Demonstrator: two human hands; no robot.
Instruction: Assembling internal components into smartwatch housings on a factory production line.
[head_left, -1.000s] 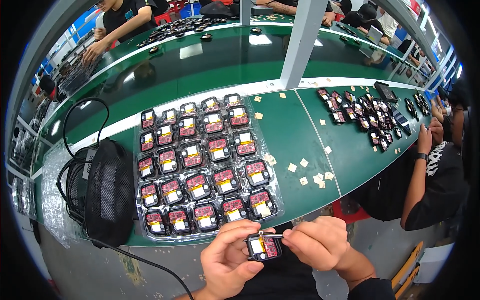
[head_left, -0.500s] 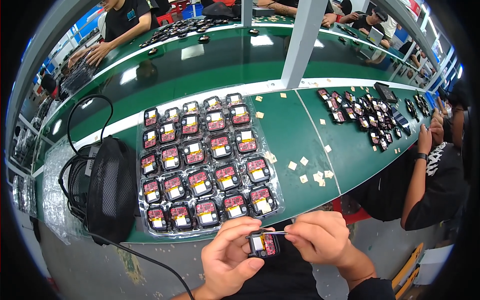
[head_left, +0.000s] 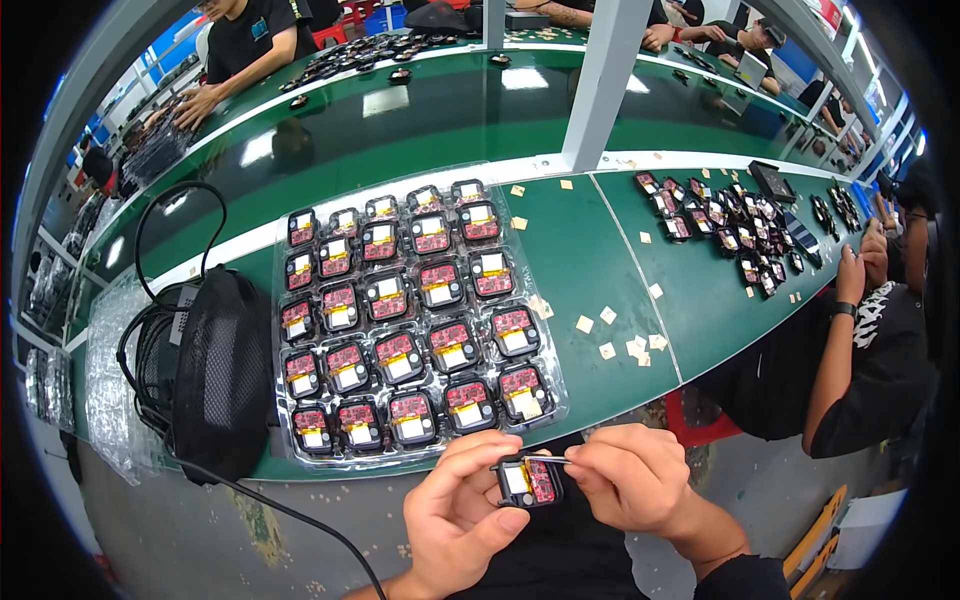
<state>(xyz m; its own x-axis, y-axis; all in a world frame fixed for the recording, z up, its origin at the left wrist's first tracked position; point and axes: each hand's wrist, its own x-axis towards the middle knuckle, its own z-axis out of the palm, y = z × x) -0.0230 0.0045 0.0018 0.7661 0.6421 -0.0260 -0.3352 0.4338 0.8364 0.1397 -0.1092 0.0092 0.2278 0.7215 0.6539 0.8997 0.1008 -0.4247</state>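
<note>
The left hand (head_left: 462, 515) comes up from six o'clock with the palm turned inward, its thumb and fingers clamped on a small black module (head_left: 528, 482) with a red circuit board and a pale square on its face. The right hand (head_left: 625, 478) reaches in from five o'clock, knuckles up, its thumb and forefinger pinched together on thin metal tweezers (head_left: 552, 460) whose tips lie at the module's top edge. The module sits at about six o'clock, just off the near edge of the green bench (head_left: 590, 260) and below the clear plastic tray (head_left: 283, 400) of like modules.

Against half a second ago, both hands hold almost the same pose; the module sits a touch lower and the tweezers lie flatter across its top. The tray, the black mesh pouch (head_left: 215, 370) at nine o'clock with its cable (head_left: 160, 210), and the small tan squares (head_left: 610, 335) scattered at three o'clock have not moved.
</note>
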